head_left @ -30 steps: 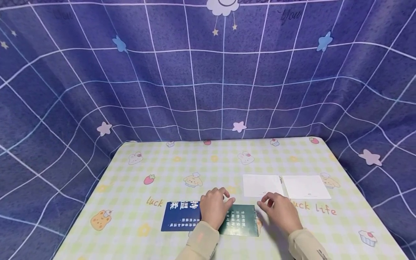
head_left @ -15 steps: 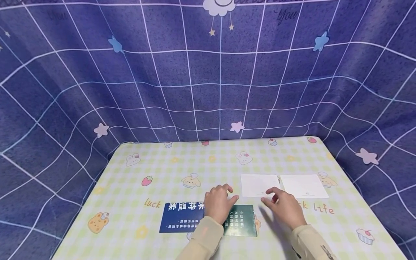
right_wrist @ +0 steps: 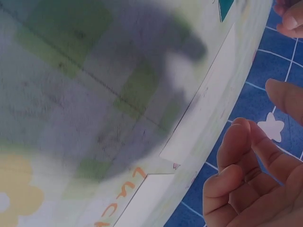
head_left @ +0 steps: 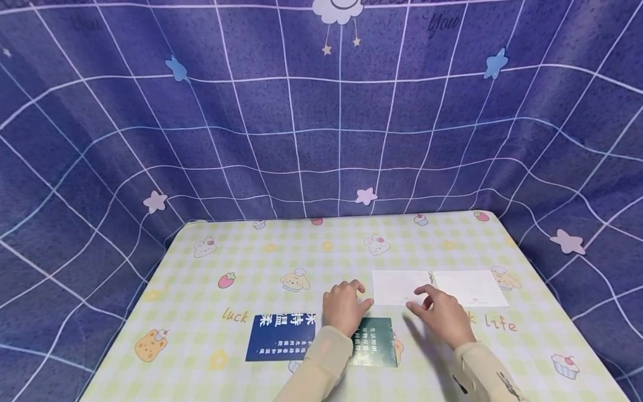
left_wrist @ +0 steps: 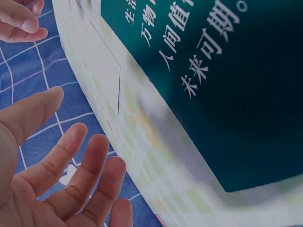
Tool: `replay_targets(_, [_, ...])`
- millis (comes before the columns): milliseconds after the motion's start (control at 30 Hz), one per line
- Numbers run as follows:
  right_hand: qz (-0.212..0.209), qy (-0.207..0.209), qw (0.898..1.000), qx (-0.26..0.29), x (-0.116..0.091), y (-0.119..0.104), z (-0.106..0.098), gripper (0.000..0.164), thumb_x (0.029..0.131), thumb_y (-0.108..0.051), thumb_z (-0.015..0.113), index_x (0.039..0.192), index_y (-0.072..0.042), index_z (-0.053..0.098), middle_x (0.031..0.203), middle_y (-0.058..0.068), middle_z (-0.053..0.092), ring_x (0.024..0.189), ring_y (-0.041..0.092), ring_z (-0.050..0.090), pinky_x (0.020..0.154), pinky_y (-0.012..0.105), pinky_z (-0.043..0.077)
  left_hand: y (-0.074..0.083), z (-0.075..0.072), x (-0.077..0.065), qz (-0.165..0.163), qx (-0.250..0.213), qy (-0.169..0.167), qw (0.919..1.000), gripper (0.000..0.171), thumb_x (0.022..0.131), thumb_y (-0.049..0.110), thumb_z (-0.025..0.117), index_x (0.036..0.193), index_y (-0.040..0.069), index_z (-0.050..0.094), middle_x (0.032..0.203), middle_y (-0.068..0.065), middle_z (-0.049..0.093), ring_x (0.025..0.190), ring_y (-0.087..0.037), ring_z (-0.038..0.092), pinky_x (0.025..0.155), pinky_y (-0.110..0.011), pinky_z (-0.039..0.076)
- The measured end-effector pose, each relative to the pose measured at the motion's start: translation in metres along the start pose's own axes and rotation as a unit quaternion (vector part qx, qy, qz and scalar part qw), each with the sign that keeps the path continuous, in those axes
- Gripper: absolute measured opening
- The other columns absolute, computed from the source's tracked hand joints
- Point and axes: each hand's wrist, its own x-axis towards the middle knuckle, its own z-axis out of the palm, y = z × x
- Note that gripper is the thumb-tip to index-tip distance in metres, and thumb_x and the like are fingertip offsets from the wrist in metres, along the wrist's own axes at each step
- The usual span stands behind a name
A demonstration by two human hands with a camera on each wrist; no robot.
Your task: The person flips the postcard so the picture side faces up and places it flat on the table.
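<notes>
A dark blue card (head_left: 276, 338) with white lettering lies flat at the left front of the table. Beside it on the right is a green card (head_left: 375, 340), partly covered by my left hand (head_left: 344, 307) and sleeve. That hand hovers with nothing in it; in the left wrist view its fingers (left_wrist: 94, 156) are spread and loosely bent, apart from the green card. My right hand (head_left: 444, 315) holds nothing either, its fingers (right_wrist: 232, 142) loosely curled. It overlaps the near edge of the left white card (head_left: 397, 286); another white card (head_left: 472, 287) lies just to the right.
A checked tablecloth (head_left: 251, 245) with cartoon prints covers the table. Behind and on both sides hangs a blue curtain (head_left: 321, 145) with a white grid and stars.
My left hand has shifted slightly right and away from me, uncovering more of the blue card. The right hand has moved a little right and forward, toward the white cards. The cards have stayed put.
</notes>
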Motion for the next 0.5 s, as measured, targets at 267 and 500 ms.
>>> replay_targets(267, [0.002,-0.008,1.000,-0.004,0.007,0.007,-0.005,0.041,0.092,-0.032,0.074,0.121,-0.003,0.066,0.081,0.000,0.063,0.064,0.017,0.050,0.058,0.034,0.040,0.004,0.006,0.007,-0.003,0.008,-0.020,0.9998,0.029,0.079,0.036,0.087,0.096,0.017,0.075,0.084,-0.001,0.069,0.080,-0.023,0.065,0.071,-0.039,0.049])
replay_targets(500, [0.016,-0.020,1.000,-0.011,0.010,0.014,-0.005,0.043,0.092,-0.032,0.074,0.121,-0.002,0.066,0.082,0.001,0.063,0.066,0.017,0.052,0.059,0.035,0.042,0.006,0.007,0.013,-0.006,0.016,-0.034,0.9993,0.032,0.079,0.037,0.087,0.099,0.015,0.075,0.087,-0.002,0.070,0.083,-0.024,0.066,0.073,-0.040,0.050])
